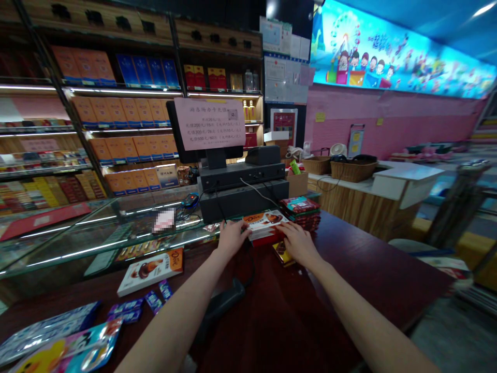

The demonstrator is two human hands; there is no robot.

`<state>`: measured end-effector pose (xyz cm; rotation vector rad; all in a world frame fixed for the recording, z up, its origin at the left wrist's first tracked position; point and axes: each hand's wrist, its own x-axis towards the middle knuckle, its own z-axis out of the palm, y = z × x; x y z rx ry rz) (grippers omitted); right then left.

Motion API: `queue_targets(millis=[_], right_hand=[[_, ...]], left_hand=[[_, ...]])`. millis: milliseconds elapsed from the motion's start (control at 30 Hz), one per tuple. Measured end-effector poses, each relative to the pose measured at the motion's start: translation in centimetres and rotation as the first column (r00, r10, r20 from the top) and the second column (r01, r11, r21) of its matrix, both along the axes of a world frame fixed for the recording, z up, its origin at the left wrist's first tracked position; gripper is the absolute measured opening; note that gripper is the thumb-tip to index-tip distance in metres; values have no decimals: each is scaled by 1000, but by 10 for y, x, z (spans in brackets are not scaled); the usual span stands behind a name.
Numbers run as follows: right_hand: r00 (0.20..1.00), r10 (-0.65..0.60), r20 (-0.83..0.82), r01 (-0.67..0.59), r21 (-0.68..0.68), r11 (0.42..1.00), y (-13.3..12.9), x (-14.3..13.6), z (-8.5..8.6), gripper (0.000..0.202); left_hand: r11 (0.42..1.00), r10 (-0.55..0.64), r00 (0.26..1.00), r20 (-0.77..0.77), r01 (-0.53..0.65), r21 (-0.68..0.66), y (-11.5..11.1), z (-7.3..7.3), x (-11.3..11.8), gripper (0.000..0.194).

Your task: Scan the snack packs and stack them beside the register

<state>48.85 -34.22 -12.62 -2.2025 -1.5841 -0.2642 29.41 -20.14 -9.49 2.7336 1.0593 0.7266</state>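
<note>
A flat white and orange chocolate box [267, 220] lies on a small stack at the back of the dark counter, with a red item under it. My left hand [232, 239] grips the box's left end, thumb along the near corner. On the right end, my right hand [298, 242] curls its fingers over the top edge. Just beneath the right fingers sits a yellow and brown packet [283, 255]. Close behind is a pile of red-brown snack packs [301, 210]. A black handheld scanner [225, 303] rests between my forearms.
Left on the counter lie another chocolate box [152, 270], small purple packets [126, 310] and colourful bags [73, 347]. A cash drawer [244, 199] and a monitor carrying a pink sign [209, 124] stand behind. A glass display case [104, 228] adjoins at left.
</note>
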Motion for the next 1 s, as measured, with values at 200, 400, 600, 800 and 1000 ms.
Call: queue_targets(millis=[200, 400, 600, 800, 1000], right_hand=[[1000, 6, 3, -6, -7, 1000, 0, 0, 1, 57], [1000, 7, 8, -7, -2, 1000, -1, -1, 3, 55], [1000, 10, 3, -10, 4, 1000, -2, -7, 8, 56], [999, 33, 21, -33, -14, 999, 0, -19, 13, 53], [996, 85, 20, -84, -31, 996, 5, -42, 15, 53]], left_hand=[[1000, 7, 1000, 2, -7, 2, 3, -3, 1, 19], [1000, 3, 1000, 0, -3, 8, 1, -2, -1, 21], [1000, 14, 1000, 4, -14, 25, -1, 2, -9, 22], [998, 35, 999, 5, -35, 47, -2, 6, -29, 25], [996, 49, 999, 18, -50, 72, 2, 4, -63, 22]])
